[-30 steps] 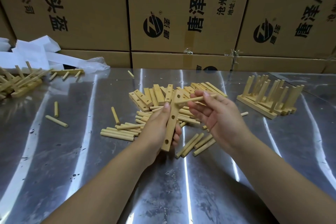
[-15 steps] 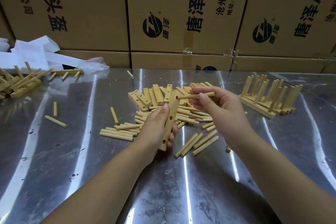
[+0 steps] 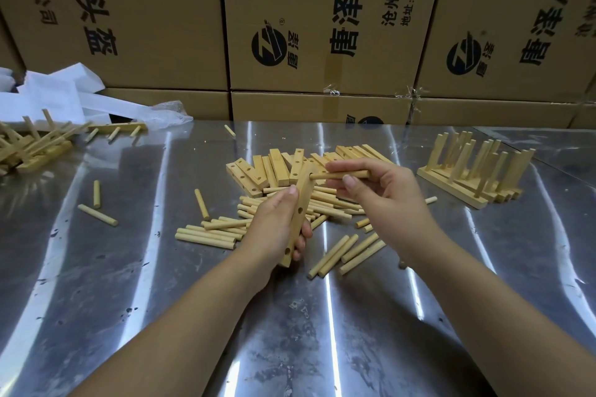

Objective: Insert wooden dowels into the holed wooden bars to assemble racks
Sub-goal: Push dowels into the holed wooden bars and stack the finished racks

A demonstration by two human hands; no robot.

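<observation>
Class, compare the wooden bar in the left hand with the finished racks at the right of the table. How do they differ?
The held bar is off the table, gripped by the left hand; the finished racks rest on the table. The held bar shows empty holes, with one dowel at its top hole; the finished racks carry upright dowels. Both are pale wood.

- A shiny metal table (image 3: 96,284) fills the lower view, its surface streaked with bright reflections and flecked with dark marks.
- Brown cardboard boxes (image 3: 322,10) stand stacked along the table's far edge, printed with black Chinese characters and round logos.
- White foam pieces (image 3: 54,90) lie at the far left, against the boxes.
- Crumpled clear plastic (image 3: 167,111) lies just beside the foam.
</observation>
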